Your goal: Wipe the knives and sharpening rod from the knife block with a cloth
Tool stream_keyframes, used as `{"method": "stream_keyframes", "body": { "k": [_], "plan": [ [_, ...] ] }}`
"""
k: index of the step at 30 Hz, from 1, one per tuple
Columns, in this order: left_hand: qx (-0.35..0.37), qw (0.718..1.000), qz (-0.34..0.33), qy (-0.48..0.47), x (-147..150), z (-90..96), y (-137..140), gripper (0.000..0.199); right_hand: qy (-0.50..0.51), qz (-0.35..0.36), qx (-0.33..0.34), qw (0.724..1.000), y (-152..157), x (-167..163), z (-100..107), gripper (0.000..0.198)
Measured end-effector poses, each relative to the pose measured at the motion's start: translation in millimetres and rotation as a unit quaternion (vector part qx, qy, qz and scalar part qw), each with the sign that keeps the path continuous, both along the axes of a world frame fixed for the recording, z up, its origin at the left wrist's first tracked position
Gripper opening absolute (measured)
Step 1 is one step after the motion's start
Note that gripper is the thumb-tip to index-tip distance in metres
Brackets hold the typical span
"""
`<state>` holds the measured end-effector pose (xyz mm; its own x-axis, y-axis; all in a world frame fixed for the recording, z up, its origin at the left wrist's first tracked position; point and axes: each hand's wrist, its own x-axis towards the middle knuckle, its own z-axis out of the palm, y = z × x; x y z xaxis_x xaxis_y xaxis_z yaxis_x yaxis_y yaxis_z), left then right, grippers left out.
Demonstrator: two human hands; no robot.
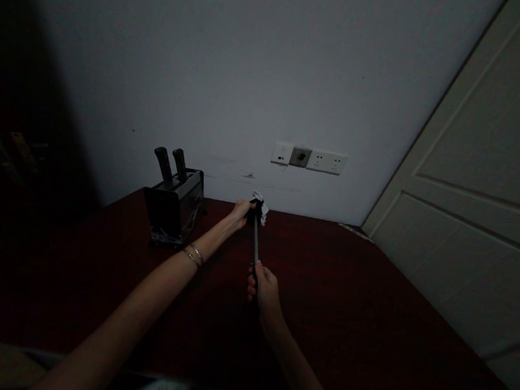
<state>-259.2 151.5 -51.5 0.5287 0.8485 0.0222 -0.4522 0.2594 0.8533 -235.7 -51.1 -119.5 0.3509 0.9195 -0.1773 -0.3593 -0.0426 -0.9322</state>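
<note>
A knife points away from me over the table, its narrow blade running up from my right hand. My right hand is closed around its dark handle, thumb on top. At the far end of the blade, my left hand pinches a black and white cloth. The cloth bunches around the tip, which is hidden by it. Left of my hands stands a dark knife block with two black knife handles sticking up out of its top.
The dark red table reaches back to a pale wall with a row of sockets. A panelled white door stands at the right. A thin strip lies near the back right corner. The left side is very dark.
</note>
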Motion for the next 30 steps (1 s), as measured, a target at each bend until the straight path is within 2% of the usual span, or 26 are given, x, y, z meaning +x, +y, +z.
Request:
{"method": "stream_keyframes", "body": {
  "k": [4,7,12,15,20,23,30],
  "plan": [
    [-0.010,0.998,0.040,-0.046,-17,2.3,20,0.008,-0.001,0.032,0.004,0.999,-11,-4,-3,0.046],
    [-0.010,0.998,0.018,-0.056,-35,-4.0,20,0.007,-0.010,0.033,0.030,0.999,-13,0,4,0.046],
    [0.016,0.993,-0.109,-0.038,-53,-33.1,-20,0.009,-0.008,0.015,0.070,0.997,4,14,25,0.048],
    [0.025,0.984,-0.177,-0.026,-52,-46.6,-50,0.016,-0.010,0.018,0.081,0.997,16,18,29,0.048],
    [0.018,0.973,-0.229,-0.028,-45,-48.5,-77,0.020,-0.017,0.002,0.084,0.996,24,16,24,0.050],
    [0.010,0.973,-0.228,-0.016,-42,-42.2,-79,0.022,-0.016,0.002,0.087,0.996,23,15,22,0.050],
    [0.050,0.988,-0.134,0.059,-32,-29.6,-85,0.012,-0.013,-0.035,0.066,0.997,28,13,17,0.050]
  ]
}}
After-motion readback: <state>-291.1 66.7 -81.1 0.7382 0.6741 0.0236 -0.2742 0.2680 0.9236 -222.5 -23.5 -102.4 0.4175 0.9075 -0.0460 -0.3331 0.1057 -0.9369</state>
